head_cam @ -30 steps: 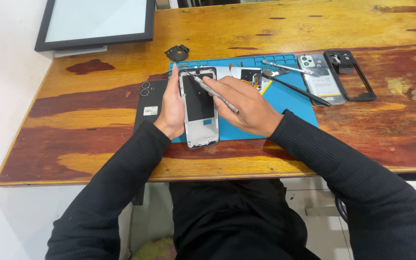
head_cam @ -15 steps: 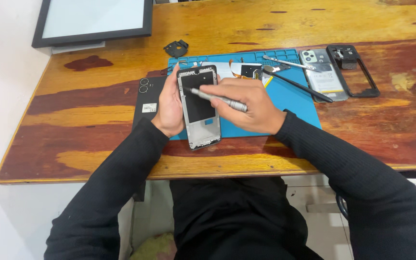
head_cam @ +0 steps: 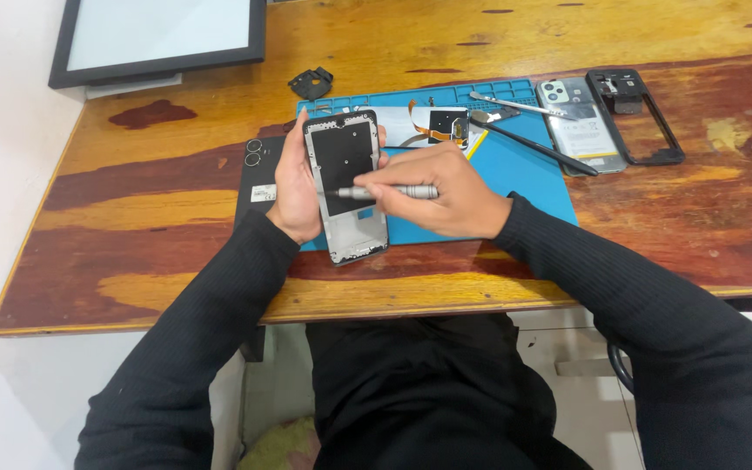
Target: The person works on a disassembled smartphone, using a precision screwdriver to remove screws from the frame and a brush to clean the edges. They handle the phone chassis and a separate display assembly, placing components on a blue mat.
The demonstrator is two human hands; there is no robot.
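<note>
My left hand (head_cam: 293, 187) grips the left edge of an opened phone frame (head_cam: 345, 152), a silver chassis with a black inner plate, lying at the left end of a blue work mat (head_cam: 515, 174). My right hand (head_cam: 446, 196) holds a slim silver screwdriver (head_cam: 389, 191) level, its tip pointing left onto the frame's middle. Both sleeves are black.
A black phone back cover (head_cam: 254, 174) lies left of my left hand. On the mat are a white part with orange flex cable (head_cam: 433, 124), tweezers (head_cam: 515, 104) and a black tool (head_cam: 537, 148). A grey phone body (head_cam: 580, 126), black frame (head_cam: 637, 117), small black piece (head_cam: 311, 83) and dark-framed panel (head_cam: 158, 39) lie farther back.
The screwdriver has swung from a diagonal to level, and its tip has moved lower down the frame. My left hand keeps the same grip.
</note>
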